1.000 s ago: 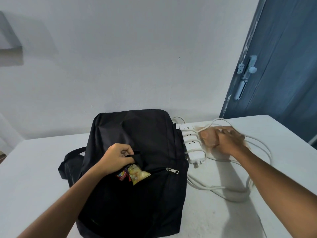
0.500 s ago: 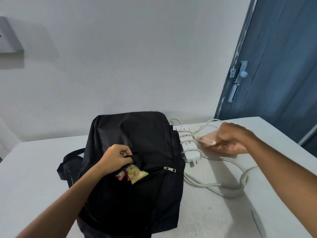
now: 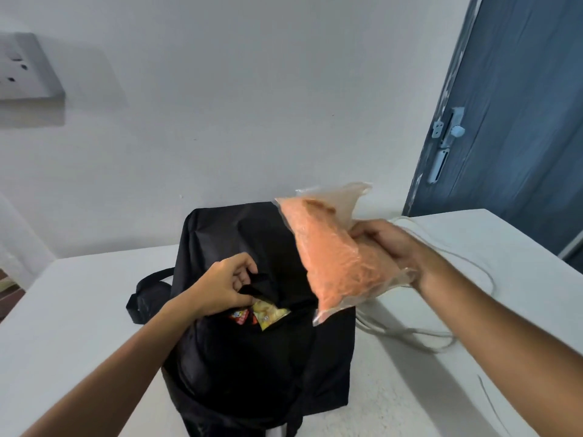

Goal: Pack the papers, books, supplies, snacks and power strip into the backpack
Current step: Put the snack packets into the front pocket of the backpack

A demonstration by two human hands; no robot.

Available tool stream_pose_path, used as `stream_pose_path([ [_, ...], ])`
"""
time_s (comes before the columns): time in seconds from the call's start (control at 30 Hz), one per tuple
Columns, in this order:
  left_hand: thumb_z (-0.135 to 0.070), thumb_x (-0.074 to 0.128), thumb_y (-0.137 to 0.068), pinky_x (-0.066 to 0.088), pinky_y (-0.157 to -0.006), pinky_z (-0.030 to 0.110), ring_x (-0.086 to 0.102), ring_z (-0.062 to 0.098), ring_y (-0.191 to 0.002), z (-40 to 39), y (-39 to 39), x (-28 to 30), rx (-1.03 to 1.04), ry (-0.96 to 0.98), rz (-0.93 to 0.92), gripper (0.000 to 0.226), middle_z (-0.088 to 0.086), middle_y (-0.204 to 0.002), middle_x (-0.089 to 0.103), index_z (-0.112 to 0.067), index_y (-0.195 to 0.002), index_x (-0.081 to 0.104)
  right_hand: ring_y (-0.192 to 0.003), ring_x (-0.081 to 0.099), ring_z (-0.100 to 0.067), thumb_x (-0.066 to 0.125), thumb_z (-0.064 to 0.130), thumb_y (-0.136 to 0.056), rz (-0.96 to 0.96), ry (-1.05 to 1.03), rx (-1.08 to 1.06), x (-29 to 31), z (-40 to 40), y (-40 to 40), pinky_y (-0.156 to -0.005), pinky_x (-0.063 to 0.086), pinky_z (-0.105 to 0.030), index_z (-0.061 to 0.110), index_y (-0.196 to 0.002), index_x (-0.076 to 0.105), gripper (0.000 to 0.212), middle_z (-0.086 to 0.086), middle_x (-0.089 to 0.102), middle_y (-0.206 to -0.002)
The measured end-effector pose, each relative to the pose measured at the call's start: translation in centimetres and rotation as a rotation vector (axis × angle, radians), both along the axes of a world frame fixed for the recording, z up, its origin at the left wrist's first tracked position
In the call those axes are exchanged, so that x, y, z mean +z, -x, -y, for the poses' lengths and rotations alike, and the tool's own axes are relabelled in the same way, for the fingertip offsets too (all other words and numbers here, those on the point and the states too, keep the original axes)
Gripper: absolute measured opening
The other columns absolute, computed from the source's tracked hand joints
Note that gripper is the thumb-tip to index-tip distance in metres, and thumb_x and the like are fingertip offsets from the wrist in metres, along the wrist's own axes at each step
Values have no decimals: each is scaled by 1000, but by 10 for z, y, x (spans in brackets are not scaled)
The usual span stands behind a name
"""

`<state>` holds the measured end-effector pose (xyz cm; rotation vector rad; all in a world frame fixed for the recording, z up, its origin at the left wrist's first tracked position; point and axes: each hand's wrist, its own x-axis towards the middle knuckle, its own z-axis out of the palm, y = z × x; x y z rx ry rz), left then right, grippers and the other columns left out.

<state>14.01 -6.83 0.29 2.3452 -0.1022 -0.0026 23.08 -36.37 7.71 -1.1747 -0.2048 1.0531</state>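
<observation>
A black backpack (image 3: 239,367) lies flat on the white table (image 3: 79,310). My left hand (image 3: 220,285) pinches the upper flap of its front pocket and holds the pocket open. A yellow snack packet (image 3: 268,314) and a red one (image 3: 239,317) stick out of that pocket. My right hand (image 3: 391,247) grips a clear bag of orange snack (image 3: 331,257) and holds it tilted in the air over the backpack's right side. The power strip's white cable (image 3: 410,337) lies coiled on the table to the right; the strip itself is hidden behind the bag.
A white wall stands right behind the table, with a wall socket (image 3: 22,67) at the upper left. A blue door (image 3: 517,121) with a white latch is at the right. The table's right edge runs near the door.
My right hand has lifted the clear bag of orange snack off the power strip and carried it left, up over the backpack. My left hand still holds the pocket open.
</observation>
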Motion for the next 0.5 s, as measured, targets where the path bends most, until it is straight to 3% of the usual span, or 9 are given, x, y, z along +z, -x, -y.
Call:
stream_pose_path([
  [0.07, -2, 81, -66, 46, -60, 18, 50, 4, -58, -3, 4, 3, 63, 17, 118, 42, -5, -68, 59, -24, -83, 49, -82, 68, -28, 71, 18, -79, -170, -196, 56, -12, -24, 25, -83, 54, -40, 4, -96, 71, 21, -13, 69, -87],
  [0.13, 3, 73, -69, 43, -58, 17, 51, 3, -58, -7, 6, 7, 74, -44, 292, 42, -10, -70, 60, -27, -75, 45, -84, 70, -28, 83, 15, -67, -198, -364, 51, -20, -46, 46, -80, 57, -41, 4, -98, 71, 35, -14, 71, -88],
  [0.2, 12, 65, -69, 37, -59, 17, 47, 1, -60, -10, 6, 15, -29, -115, 494, 40, -15, -70, 52, -23, -71, 46, -85, 70, -24, 88, 16, -59, -22, -424, 29, -23, -66, 61, -81, 57, -37, 8, -101, 70, 47, -10, 71, -90],
  [0.3, 14, 56, -67, 32, -54, 5, 45, 10, -67, -3, 10, 34, -237, -268, 757, 35, -6, -73, 45, -19, -68, 43, -75, 70, -11, 95, 16, -34, 280, -287, -139, -27, -74, 77, -73, 56, -24, 15, -78, 76, 47, 0, 73, -78],
  [0.33, 7, 55, -68, 34, -49, 5, 44, 14, -68, -1, 11, 41, -308, -379, 853, 28, -2, -69, 49, -19, -66, 45, -72, 68, -4, 92, 8, -34, 396, -240, -183, -29, -73, 83, -70, 54, -20, 18, -71, 76, 42, 5, 72, -74],
  [0.37, 1, 56, -69, 40, -47, 5, 45, 15, -70, -2, 11, 46, -357, -513, 941, 19, -2, -65, 55, -18, -65, 53, -69, 64, 4, 86, -3, -47, 529, -179, -219, -32, -72, 90, -71, 52, -19, 22, -71, 74, 37, 9, 69, -72],
  [0.4, -6, 59, -74, 47, -53, 6, 48, 12, -73, -5, 9, 46, -393, -635, 935, 7, 0, -70, 63, -12, -75, 63, -66, 60, 9, 75, -9, -63, 650, -104, -231, -34, -71, 97, -73, 48, -20, 22, -73, 68, 34, 12, 66, -71],
  [0.43, -18, 60, -82, 54, -58, 17, 54, 8, -83, -11, 6, 45, -383, -723, 837, 18, 3, -90, 67, -8, -96, 67, -66, 59, 11, 68, -7, -73, 743, -54, -240, -34, -70, 106, -74, 45, -21, 22, -74, 63, 29, 13, 63, -70],
  [0.5, -42, 56, -86, 56, -58, 36, 58, 21, -98, -24, 6, 45, -359, -840, 567, 56, 5, -124, 55, -17, -135, 45, -76, 62, 4, 68, 6, -73, 917, -54, -205, -38, -75, 115, -76, 46, -18, 21, -77, 65, 16, 12, 67, -76],
])
